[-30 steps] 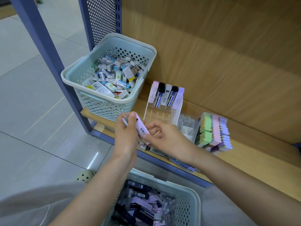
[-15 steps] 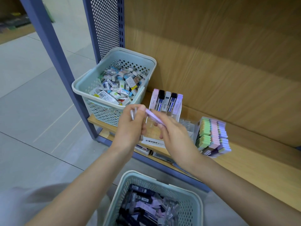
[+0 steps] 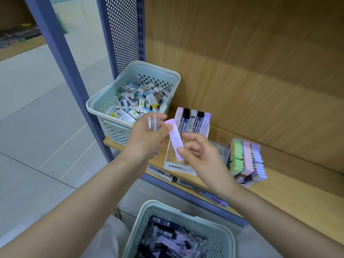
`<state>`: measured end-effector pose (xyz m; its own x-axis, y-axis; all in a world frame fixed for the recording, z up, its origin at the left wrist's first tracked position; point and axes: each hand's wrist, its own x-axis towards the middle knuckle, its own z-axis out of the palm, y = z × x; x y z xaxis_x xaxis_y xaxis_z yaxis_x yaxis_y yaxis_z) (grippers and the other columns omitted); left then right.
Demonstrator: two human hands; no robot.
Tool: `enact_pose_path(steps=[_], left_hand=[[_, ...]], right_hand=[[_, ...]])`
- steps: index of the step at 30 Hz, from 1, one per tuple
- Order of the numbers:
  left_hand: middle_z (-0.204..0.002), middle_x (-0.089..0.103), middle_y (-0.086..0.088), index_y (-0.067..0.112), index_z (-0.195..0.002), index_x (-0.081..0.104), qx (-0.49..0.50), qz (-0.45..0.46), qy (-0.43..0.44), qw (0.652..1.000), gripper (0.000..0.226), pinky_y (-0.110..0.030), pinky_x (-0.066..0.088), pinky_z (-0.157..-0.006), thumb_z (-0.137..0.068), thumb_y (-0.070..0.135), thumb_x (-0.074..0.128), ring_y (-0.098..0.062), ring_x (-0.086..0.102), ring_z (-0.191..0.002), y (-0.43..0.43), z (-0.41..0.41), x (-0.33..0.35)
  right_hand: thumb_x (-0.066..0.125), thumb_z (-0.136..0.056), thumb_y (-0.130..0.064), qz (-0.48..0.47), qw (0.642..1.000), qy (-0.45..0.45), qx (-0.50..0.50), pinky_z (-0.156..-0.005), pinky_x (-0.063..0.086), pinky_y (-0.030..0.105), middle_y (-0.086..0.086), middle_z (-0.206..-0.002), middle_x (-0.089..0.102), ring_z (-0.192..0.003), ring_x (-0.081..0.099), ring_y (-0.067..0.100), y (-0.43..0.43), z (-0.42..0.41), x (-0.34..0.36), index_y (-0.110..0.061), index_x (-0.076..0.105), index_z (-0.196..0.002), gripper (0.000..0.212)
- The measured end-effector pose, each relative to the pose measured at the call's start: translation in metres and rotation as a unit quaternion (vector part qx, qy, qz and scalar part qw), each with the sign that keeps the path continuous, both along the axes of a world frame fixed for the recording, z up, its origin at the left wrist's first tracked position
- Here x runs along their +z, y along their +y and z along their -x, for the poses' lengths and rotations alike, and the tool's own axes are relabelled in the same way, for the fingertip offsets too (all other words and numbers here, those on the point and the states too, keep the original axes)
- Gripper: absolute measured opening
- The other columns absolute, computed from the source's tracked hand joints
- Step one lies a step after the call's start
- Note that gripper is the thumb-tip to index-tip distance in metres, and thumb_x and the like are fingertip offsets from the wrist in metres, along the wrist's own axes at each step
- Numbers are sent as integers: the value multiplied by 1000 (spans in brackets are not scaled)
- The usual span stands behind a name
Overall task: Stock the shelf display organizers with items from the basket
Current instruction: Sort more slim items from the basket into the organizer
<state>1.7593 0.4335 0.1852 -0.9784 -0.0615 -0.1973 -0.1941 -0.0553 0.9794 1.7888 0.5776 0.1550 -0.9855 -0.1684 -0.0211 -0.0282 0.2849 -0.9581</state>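
My right hand [image 3: 200,154] pinches a flat lilac lead case [image 3: 175,138] by its lower end, tilted in front of the clear display organizer [image 3: 178,165]. The organizer's back row holds several upright cases [image 3: 193,121] in pink, black, grey and lilac. My left hand [image 3: 147,138] grips a few clear and pale cases [image 3: 153,122], upright, just left of the lilac one. A pale green basket [image 3: 149,209] of dark and lilac cases sits low in front of me.
A second green basket [image 3: 95,107] full of small boxed erasers stands on the wooden shelf [image 3: 290,200] at left. A stack of pastel erasers [image 3: 245,161] stands right of the organizer. Loose packets [image 3: 186,183] lie along the shelf's front edge. A blue upright post [image 3: 61,58] stands at left.
My right hand has drawn the lilac case away from my left hand and lifted it toward the organizer. Both hands have risen, and the view has tilted up.
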Motion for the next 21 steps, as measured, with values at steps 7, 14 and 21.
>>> enact_pose_path(steps=[7,14,21], left_hand=[[-72,58,9,15,-98,60,-68,89,55,992,14,-14,36,-49,-87,8,64,5,48,-44,3,9,1],[-68,42,-2,18,-116,38,28,47,-40,998,19,-26,33,-52,-98,24,39,-14,40,-57,-3,34,1],[-79,54,-1,19,-104,43,45,28,-20,998,12,-11,42,-46,-99,13,34,-9,50,-61,-8,44,2]], right_hand=[[67,-84,-6,-28,999,35,31,-71,52,18,2,-87,65,-75,65,17,1,20,14,-28,49,-118,45],[59,-90,-16,-104,984,118,-88,-68,50,31,-7,-73,64,-70,65,13,20,88,18,-29,50,-102,20],[54,-92,-19,-220,966,113,-78,-62,45,14,-3,-83,60,-82,63,22,16,155,-7,-19,41,-97,13]])
